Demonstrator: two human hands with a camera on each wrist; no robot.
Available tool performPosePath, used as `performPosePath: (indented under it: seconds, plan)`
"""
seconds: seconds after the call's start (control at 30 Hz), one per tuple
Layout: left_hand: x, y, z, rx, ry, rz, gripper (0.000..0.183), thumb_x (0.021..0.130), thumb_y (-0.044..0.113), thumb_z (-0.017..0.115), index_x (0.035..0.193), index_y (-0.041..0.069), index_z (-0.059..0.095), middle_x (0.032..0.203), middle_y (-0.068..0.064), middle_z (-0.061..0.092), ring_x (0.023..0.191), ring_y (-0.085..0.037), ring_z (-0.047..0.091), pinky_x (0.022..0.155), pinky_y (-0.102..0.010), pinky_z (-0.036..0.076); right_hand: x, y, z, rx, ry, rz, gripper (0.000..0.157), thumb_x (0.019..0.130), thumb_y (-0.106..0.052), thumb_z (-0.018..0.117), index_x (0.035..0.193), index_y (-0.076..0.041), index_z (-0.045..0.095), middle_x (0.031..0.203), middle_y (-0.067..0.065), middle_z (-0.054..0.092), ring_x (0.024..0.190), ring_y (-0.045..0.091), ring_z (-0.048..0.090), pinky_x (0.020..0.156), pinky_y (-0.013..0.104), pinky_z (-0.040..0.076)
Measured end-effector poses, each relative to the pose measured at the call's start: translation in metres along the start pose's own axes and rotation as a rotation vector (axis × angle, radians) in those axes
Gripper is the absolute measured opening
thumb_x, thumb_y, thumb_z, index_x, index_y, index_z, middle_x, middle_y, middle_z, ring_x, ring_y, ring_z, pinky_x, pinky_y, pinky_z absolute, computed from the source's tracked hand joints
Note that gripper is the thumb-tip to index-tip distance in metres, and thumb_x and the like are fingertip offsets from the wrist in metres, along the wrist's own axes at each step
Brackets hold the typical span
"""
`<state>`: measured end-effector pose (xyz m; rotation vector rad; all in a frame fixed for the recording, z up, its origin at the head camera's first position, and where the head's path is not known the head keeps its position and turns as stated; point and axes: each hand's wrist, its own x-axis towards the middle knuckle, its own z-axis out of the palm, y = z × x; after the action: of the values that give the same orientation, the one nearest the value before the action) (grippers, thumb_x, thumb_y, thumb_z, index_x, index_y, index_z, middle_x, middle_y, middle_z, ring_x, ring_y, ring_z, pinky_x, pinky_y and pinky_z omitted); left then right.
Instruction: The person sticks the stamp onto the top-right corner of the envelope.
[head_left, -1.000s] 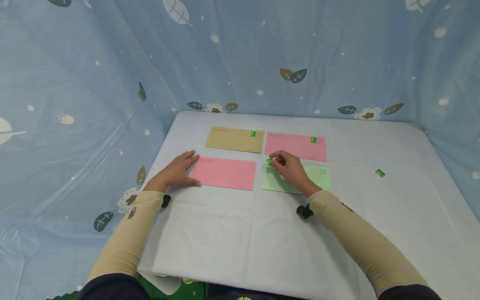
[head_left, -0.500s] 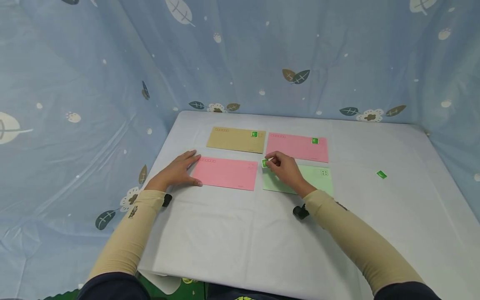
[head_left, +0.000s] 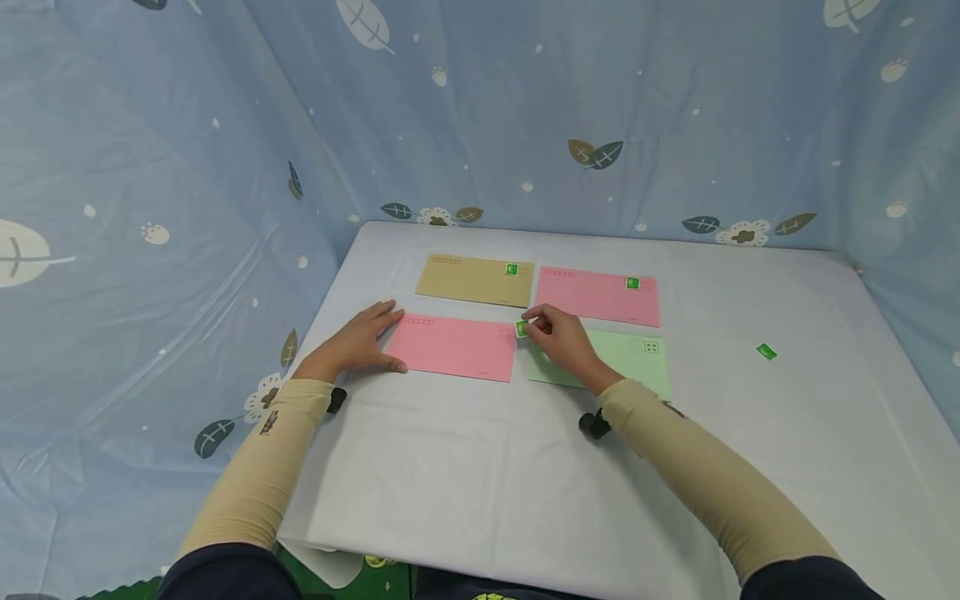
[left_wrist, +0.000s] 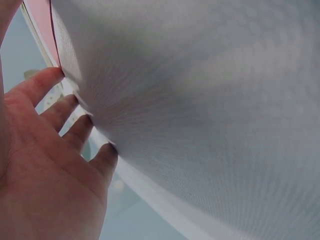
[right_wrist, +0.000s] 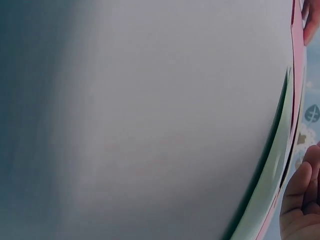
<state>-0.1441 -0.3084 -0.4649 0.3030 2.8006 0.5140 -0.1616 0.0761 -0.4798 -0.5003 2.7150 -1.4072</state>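
My left hand (head_left: 356,341) rests at the left end of the near pink envelope (head_left: 452,348), thumb and fingers spread with the fingertips at its edge. In the left wrist view its fingertips (left_wrist: 56,73) meet the white tabletop. My right hand (head_left: 562,337) pinches a small green stamp (head_left: 521,329) over the gap between that pink envelope and the light green envelope (head_left: 626,354). The green envelope lies partly under this hand and carries a printed stamp box at its top right. The right wrist view shows the right hand's curled fingers (right_wrist: 300,185); the stamp is hidden there.
Behind lie a tan envelope (head_left: 472,280) and another pink envelope (head_left: 596,293), each with a green stamp at its upper right. One loose green stamp (head_left: 766,352) lies to the right on the white-covered table (head_left: 450,467). A blue patterned curtain (head_left: 480,108) stands behind.
My right hand has moved left with the stamp, from over the green envelope to the near pink envelope's right edge. My left hand has stayed at the pink envelope.
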Motion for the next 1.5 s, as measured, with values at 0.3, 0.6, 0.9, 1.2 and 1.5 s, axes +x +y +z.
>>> performPosePath:
  seconds: [0.3,0.6,0.9,1.2,1.5]
  plan:
    - [0.0,0.0,0.0,-0.004,-0.007,-0.013,0.123,0.065,0.055,0.092,0.161,0.009,0.031,0.17,-0.014,0.014,0.156,-0.037,0.007,0.123,-0.059,0.015,0.002,-0.009,0.008,-0.013,-0.011,0.01,0.019,0.099,-0.021,0.069,0.115,-0.01,0.07,0.088,0.004,0.065,0.075,0.018,0.055,0.059,0.027,0.043]
    - [0.0,-0.002,0.001,-0.005,0.0,0.002,0.124,0.065,0.057,0.092,0.161,0.009,0.031,0.169,-0.015,0.015,0.155,-0.038,0.007,0.123,-0.059,0.015,0.007,-0.014,0.015,-0.014,-0.024,0.031,0.02,0.099,-0.019,0.069,0.115,-0.009,0.07,0.087,0.004,0.065,0.075,0.018,0.055,0.062,0.027,0.045]
    - [0.0,-0.001,0.001,-0.001,-0.001,0.007,0.122,0.066,0.057,0.092,0.16,0.008,0.031,0.169,-0.015,0.015,0.155,-0.039,0.007,0.123,-0.059,0.015,0.01,-0.016,0.022,-0.028,-0.029,0.06,0.019,0.099,-0.02,0.067,0.114,-0.01,0.07,0.087,0.004,0.066,0.076,0.018,0.056,0.064,0.028,0.046]
    - [-0.001,-0.002,0.0,0.0,0.003,0.014,0.122,0.066,0.056,0.092,0.161,0.009,0.031,0.169,-0.015,0.015,0.155,-0.039,0.007,0.122,-0.06,0.016,0.014,-0.022,0.026,-0.009,-0.018,0.055,0.019,0.098,-0.02,0.068,0.114,-0.009,0.071,0.087,0.004,0.066,0.074,0.018,0.056,0.063,0.026,0.045]
    - [0.0,-0.003,0.0,0.002,-0.001,0.019,0.121,0.067,0.055,0.091,0.161,0.009,0.03,0.169,-0.015,0.014,0.155,-0.039,0.007,0.122,-0.06,0.016,0.018,-0.024,0.033,-0.022,-0.019,0.074,0.019,0.098,-0.02,0.068,0.114,-0.01,0.071,0.088,0.003,0.066,0.073,0.017,0.055,0.061,0.026,0.043]
